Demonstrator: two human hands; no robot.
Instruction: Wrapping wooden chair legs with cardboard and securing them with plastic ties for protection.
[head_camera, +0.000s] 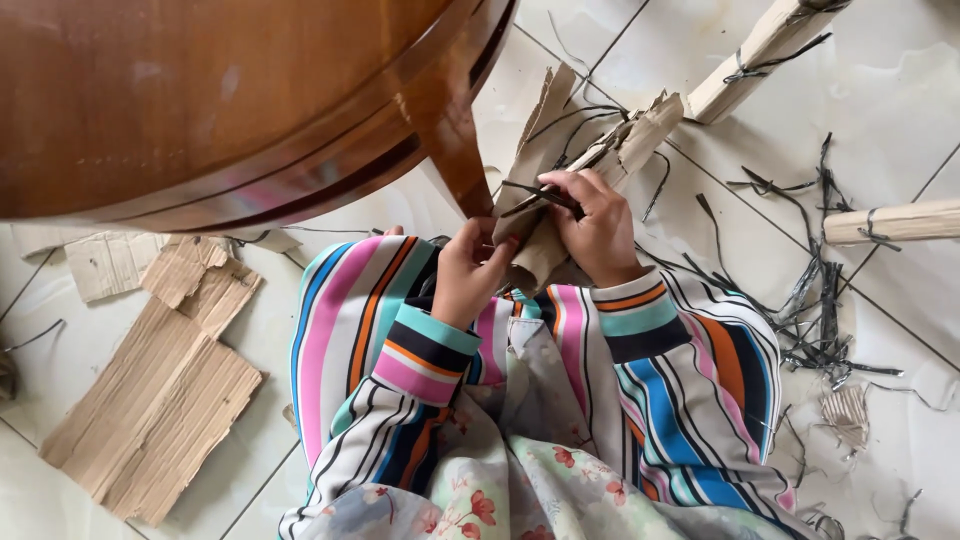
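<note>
Centrally, both gripping torn brown cardboard roll (560, 190): left hand (468, 275) clamped low, right hand (598, 228) pinching dark strip (535, 197). Lower left, flat corrugated cardboard sheets (150, 410); right, tangled black strips (815, 310) on glossy tile.

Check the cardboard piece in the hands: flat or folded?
Folded. The cardboard piece is creased lengthwise into a rough tube, gripped by the left hand low and the right hand higher.

This looks like a home: a glossy round brown wooden table (200, 100) stands on a pale tiled floor (880, 90) littered with torn cardboard scraps (150, 410).
</note>
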